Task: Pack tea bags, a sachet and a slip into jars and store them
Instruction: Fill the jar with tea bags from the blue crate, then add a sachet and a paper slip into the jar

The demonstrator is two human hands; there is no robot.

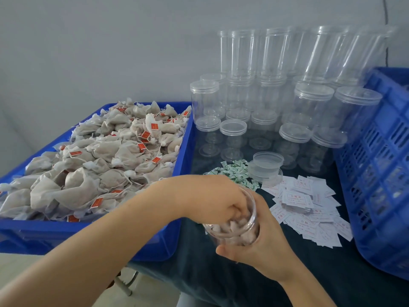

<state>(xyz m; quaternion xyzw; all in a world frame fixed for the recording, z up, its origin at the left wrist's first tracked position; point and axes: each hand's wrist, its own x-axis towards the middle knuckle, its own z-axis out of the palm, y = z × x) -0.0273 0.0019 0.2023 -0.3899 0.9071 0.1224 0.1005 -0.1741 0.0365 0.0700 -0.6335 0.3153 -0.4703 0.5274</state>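
1. Nearest item: our right hand wraps the open jar from its right side, palm and fingers curled firmly around the clear wall. The jar tilts, its long axis leaning with the mouth up and toward the far side.
2. Same jar, contents: pale tea bags fill the lower part. Our left hand reaches in from the left with fingers bunched and pushed through the mouth; whether they pinch a bag or only press the load down we cannot tell.
3. Left of the hands, just beside them: a blue tray heaped with loose tea bags, many with red tags. The left hand is nearer this stock.
4. Just beyond the jar, ahead and slightly right: a scatter of green-and-white sachets. Right of those, a spread of white printed slips on the dark tablecloth. We judge the sachet and slip the items yet to go in; both lie forward-right of the jar mouth, with the left hand the freer one to fetch them.
5. Between sachets and slips: a short stack of clear lids.
6. Further back: rows of empty lidded jars, stacked in tiers against the grey wall.
7. Far right: a blue slatted crate, likely the store for finished jars.
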